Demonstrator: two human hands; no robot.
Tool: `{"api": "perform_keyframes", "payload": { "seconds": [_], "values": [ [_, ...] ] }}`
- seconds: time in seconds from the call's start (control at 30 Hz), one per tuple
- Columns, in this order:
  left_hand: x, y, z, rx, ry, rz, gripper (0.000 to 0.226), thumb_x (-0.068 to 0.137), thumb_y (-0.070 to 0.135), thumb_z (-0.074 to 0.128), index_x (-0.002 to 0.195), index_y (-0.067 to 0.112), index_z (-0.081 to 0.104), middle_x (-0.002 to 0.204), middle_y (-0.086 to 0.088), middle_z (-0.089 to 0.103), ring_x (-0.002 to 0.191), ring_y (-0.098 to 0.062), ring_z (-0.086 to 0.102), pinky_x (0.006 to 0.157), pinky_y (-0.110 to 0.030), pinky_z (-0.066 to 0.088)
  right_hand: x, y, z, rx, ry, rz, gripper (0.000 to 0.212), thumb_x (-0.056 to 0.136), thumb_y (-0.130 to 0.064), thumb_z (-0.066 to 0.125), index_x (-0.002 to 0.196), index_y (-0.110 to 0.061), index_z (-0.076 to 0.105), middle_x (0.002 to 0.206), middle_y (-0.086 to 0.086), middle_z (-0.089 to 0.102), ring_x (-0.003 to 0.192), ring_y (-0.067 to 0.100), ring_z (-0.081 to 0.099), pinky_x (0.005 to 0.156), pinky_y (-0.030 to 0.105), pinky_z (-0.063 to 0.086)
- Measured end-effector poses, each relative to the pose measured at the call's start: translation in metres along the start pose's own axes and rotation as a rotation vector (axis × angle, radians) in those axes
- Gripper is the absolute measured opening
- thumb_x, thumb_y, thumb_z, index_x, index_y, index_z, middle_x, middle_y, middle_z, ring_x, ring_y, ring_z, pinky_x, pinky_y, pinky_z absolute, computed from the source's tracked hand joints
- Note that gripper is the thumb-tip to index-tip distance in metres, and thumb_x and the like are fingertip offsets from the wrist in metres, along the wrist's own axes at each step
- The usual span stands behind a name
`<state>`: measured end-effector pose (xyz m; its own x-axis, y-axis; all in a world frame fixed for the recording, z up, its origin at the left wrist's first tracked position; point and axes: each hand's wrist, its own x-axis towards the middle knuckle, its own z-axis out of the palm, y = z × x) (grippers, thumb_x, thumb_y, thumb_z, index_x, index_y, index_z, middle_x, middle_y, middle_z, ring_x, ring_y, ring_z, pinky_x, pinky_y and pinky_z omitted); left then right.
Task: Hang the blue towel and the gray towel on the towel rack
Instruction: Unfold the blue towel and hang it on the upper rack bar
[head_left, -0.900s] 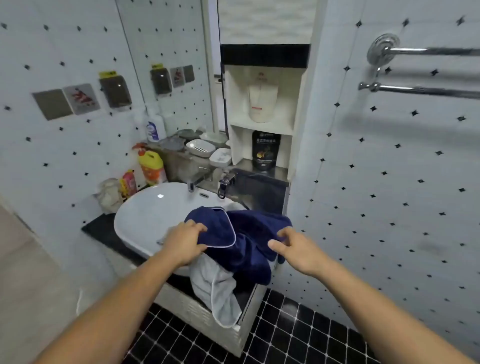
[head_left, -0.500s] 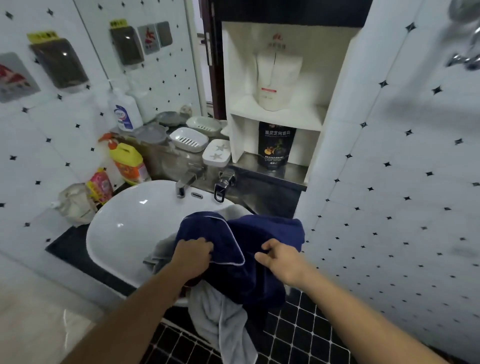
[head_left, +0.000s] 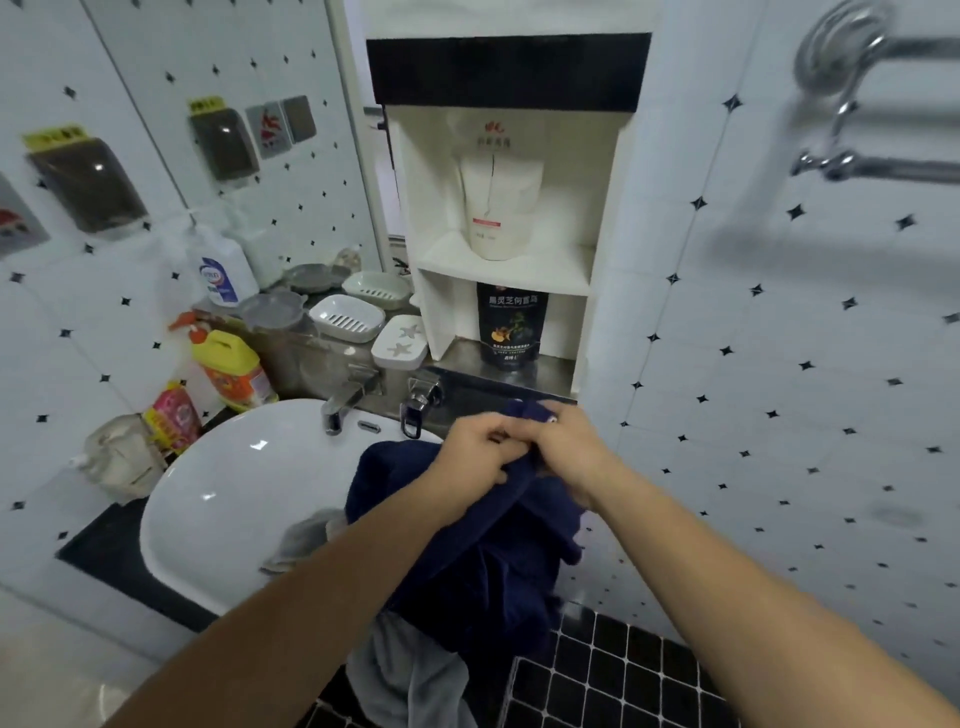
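Note:
The dark blue towel (head_left: 483, 561) is bunched and lifted over the right rim of the white sink (head_left: 218, 499). My left hand (head_left: 467, 460) and my right hand (head_left: 569, 447) are pressed close together, both gripping its top edge. The gray towel (head_left: 410, 675) lies under the blue one, draped over the sink's edge and hanging toward the floor; a fold of it shows inside the basin. The chrome towel rack (head_left: 878, 166) with two bars is on the tiled wall at the upper right, well above and right of my hands.
Two taps (head_left: 415, 402) stand just behind my hands. Soap dishes (head_left: 345, 318), bottles (head_left: 231, 369) and a pouch crowd the ledge left of the sink. A white niche shelf (head_left: 511, 265) holds two refill pouches. Black floor tiles (head_left: 623, 675) lie below right.
My hands have come together at the towel's top edge and lifted the blue towel higher. The view has tilted up and the rack is back in sight.

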<state>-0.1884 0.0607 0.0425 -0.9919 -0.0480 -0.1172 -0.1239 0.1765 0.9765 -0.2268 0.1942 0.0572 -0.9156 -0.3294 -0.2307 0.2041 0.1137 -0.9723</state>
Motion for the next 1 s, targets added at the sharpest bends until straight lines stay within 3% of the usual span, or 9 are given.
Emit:
{"api": "perform_keyframes", "payload": {
  "seconds": [0.13,0.23,0.33,0.53,0.6,0.7,0.8,0.87,1.0],
  "values": [
    [0.007,0.057,0.027,-0.166,0.008,0.066,0.015,0.090,0.002,0.064,0.085,0.014,0.073,0.074,-0.001,0.074,0.068,-0.012,0.068,0.058,-0.021,0.053,-0.020,-0.058,-0.065,-0.276,0.087,-0.282,0.029,0.077,0.011,0.058,0.088,-0.011,0.071,0.080,0.007,0.071,0.073,0.018,0.063,0.069,0.031,0.052],
    [0.014,0.105,0.047,-0.092,0.093,0.241,0.026,0.083,-0.004,0.069,0.096,0.017,0.070,0.091,-0.007,0.074,0.083,-0.017,0.067,0.077,-0.027,0.055,-0.055,-0.100,-0.120,-0.343,0.099,-0.484,0.054,0.070,0.019,0.044,0.088,-0.024,0.072,0.088,-0.004,0.073,0.080,0.004,0.066,0.072,0.018,0.052],
    [0.011,0.155,0.080,-0.049,-0.173,0.313,0.049,0.077,-0.001,0.073,0.123,0.014,0.063,0.119,-0.008,0.068,0.108,-0.019,0.065,0.096,-0.030,0.050,-0.096,-0.139,-0.170,-0.372,0.084,-0.596,0.056,0.063,0.008,0.046,0.083,-0.036,0.074,0.090,-0.016,0.075,0.089,0.000,0.067,0.077,0.015,0.051],
    [0.002,0.245,0.167,-0.232,-0.671,0.305,0.047,0.085,0.012,0.059,0.129,-0.005,0.057,0.116,-0.020,0.065,0.112,-0.036,0.062,0.100,-0.045,0.046,-0.165,-0.181,-0.262,-0.378,0.052,-0.698,0.069,0.067,0.009,0.058,0.116,-0.038,0.066,0.115,-0.005,0.072,0.105,0.012,0.065,0.085,0.023,0.052],
    [0.001,0.272,0.195,-0.190,-0.642,0.329,0.036,0.087,0.008,0.062,0.121,-0.003,0.063,0.105,-0.015,0.071,0.097,-0.029,0.068,0.087,-0.035,0.054,-0.178,-0.184,-0.290,-0.368,0.096,-0.693,0.067,0.070,0.003,0.066,0.125,-0.035,0.061,0.116,0.006,0.070,0.107,0.015,0.063,0.087,0.028,0.053],
    [-0.001,0.308,0.233,-0.122,-0.451,0.379,0.029,0.082,-0.005,0.067,0.111,-0.008,0.066,0.101,-0.020,0.070,0.089,-0.030,0.067,0.087,-0.042,0.055,-0.190,-0.179,-0.326,-0.298,0.283,-0.701,0.059,0.077,0.002,0.073,0.126,-0.026,0.059,0.116,-0.003,0.070,0.109,0.005,0.062,0.085,0.025,0.052],
    [-0.003,0.340,0.261,-0.121,-0.321,0.478,0.016,0.077,-0.009,0.070,0.083,0.005,0.068,0.075,-0.008,0.073,0.068,-0.021,0.069,0.065,-0.034,0.059,-0.191,-0.163,-0.349,-0.124,0.374,-0.638,0.044,0.078,0.006,0.071,0.115,-0.015,0.063,0.098,-0.006,0.077,0.087,0.009,0.072,0.064,0.023,0.056],
    [-0.004,0.356,0.278,-0.151,-0.269,0.538,0.019,0.077,-0.009,0.070,0.081,0.008,0.064,0.069,-0.004,0.070,0.061,-0.018,0.067,0.058,-0.030,0.058,-0.185,-0.143,-0.358,-0.144,0.407,-0.556,0.028,0.079,0.006,0.068,0.098,-0.015,0.068,0.081,-0.010,0.078,0.072,0.008,0.072,0.054,0.019,0.053],
    [0.002,0.363,0.301,-0.084,-0.215,0.600,0.012,0.083,0.004,0.070,0.086,0.009,0.060,0.068,0.001,0.066,0.059,-0.010,0.064,0.057,-0.023,0.053,-0.174,-0.082,-0.368,-0.106,0.390,-0.299,0.008,0.083,-0.010,0.071,0.090,-0.013,0.074,0.085,0.000,0.079,0.080,0.022,0.075,0.068,0.034,0.061]
  ]
}}
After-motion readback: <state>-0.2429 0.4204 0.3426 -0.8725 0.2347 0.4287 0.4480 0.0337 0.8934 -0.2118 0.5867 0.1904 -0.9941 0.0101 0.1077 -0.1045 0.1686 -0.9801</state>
